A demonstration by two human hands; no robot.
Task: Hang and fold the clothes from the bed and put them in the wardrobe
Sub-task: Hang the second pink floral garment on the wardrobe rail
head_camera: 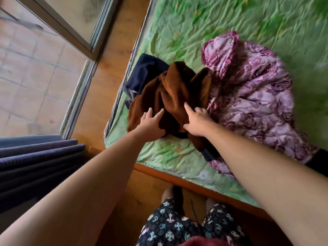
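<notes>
Head view shows three garments heaped on the bed (177, 157): a brown garment (174, 89) in front, a navy garment (147, 71) partly under it, and a purple floral garment (257, 103) touching its right side. Left hand (150, 125) and right hand (197, 121) lie apart on the brown garment, fingers extended, gripping nothing. No item is folded or hung; no hanger or wardrobe is in view. Assessment: task at its start, all garments outstanding.

Navy garment (145, 71) half under brown garment (170, 96)
</notes>
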